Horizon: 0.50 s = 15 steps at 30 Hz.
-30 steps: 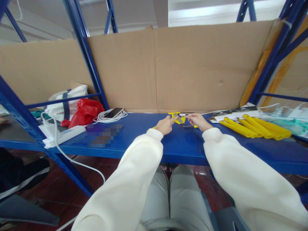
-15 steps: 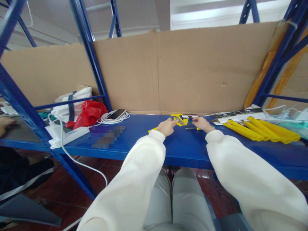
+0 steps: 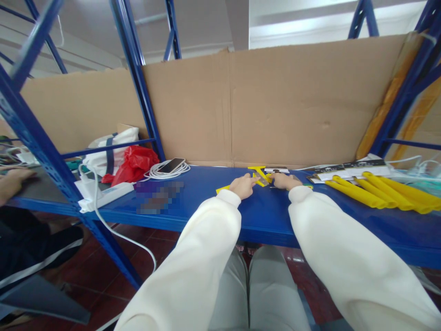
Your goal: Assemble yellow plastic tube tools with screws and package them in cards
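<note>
My left hand (image 3: 241, 186) is closed on a yellow scraper-like tool (image 3: 223, 188) with a flat greyish plate at its head. One end of it shows at the lower left of the fist, while the head points toward my other hand. My right hand (image 3: 281, 181) is closed at the right side of that head, its fingers touching or very near it. What it pinches is hidden; a thin dark piece shows below the fingers. Just behind lies a yellow T-shaped piece (image 3: 257, 168). Beyond my right hand is a small white-and-black flat item (image 3: 276, 170).
Yellow tubes (image 3: 381, 191) and black-and-white packs (image 3: 351, 169) lie right. Left are a phone (image 3: 172, 165) on a coiled white cable, a red bag (image 3: 138, 163) and a power strip (image 3: 113, 193). Cardboard (image 3: 310, 101) closes the back. Another person's hand (image 3: 15, 181) rests far left.
My right hand has moved left, up to the head of the yellow tool. My left hand keeps its hold. The view has shifted slightly.
</note>
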Motion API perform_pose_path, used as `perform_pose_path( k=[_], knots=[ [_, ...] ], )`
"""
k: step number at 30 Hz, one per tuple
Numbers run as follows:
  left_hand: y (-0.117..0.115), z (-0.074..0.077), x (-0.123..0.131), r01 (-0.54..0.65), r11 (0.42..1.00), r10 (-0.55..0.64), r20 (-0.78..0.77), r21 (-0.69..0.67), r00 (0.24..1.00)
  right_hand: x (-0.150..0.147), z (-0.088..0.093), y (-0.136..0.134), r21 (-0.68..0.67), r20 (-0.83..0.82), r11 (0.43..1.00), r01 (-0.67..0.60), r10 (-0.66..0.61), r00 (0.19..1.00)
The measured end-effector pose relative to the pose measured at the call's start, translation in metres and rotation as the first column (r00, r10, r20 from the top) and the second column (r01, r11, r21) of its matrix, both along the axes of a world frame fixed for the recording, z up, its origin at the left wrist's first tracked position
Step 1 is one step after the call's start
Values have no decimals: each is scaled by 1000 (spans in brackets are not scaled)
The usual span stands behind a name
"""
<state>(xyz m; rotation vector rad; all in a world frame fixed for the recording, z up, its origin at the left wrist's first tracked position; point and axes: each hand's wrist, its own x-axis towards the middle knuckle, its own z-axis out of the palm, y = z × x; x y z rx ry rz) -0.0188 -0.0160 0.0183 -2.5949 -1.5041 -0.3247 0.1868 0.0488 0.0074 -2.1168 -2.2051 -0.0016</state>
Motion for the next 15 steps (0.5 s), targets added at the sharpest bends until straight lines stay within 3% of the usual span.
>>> perform_pose_path(
  k=[3, 10, 15],
  knots=[
    [4, -3, 0, 21, 1000, -21, 10, -2, 1000, -1, 0, -3, 1, -18, 1000, -9, 9, 1000],
    [7, -6, -2, 45, 999, -45, 1, 5, 999, 13, 2, -9, 12, -98, 985, -170, 171, 980],
    [6, -6, -2, 42, 999, -42, 4, 8, 999, 23, -4, 2, 5, -112, 952, -306, 304, 946]
  ],
)
